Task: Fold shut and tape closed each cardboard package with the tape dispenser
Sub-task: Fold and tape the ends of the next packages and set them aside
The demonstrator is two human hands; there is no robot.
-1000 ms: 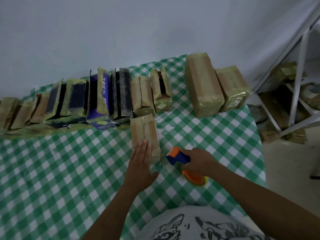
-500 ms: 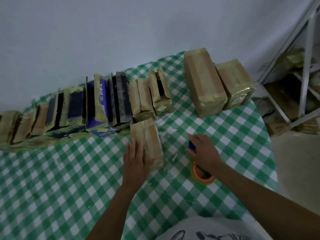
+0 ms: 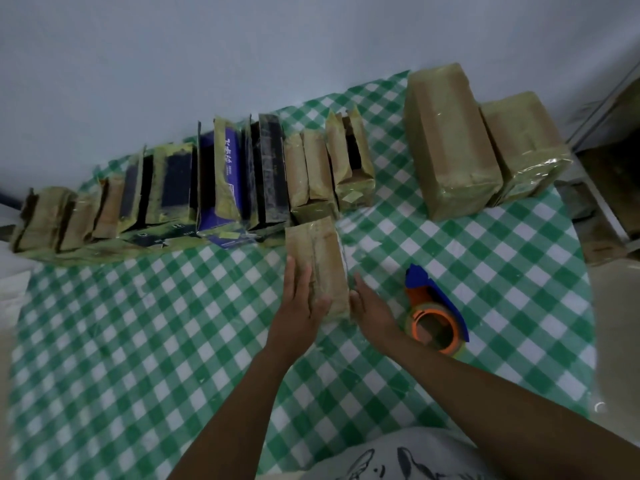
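Observation:
A small brown cardboard package (image 3: pixel 320 258) lies flat on the green checked tablecloth (image 3: pixel 138 341), wrapped in clear tape. My left hand (image 3: pixel 301 299) rests flat on its near left part, fingers straight. My right hand (image 3: pixel 370 306) touches the package's near right edge with straight fingers. The blue and orange tape dispenser (image 3: pixel 433 310) lies on the cloth just right of my right hand, not held.
A row of standing packages (image 3: pixel 214 181), several with open flaps, lines the far side by the wall. Two larger taped brown boxes (image 3: pixel 450 140) stand at the far right. A metal shelf frame (image 3: pixel 609 98) holding more boxes is beyond the table's right edge.
My right hand let go of the tape dispenser, left it on the cloth and moved left to the package's edge. My left hand stayed on the package.

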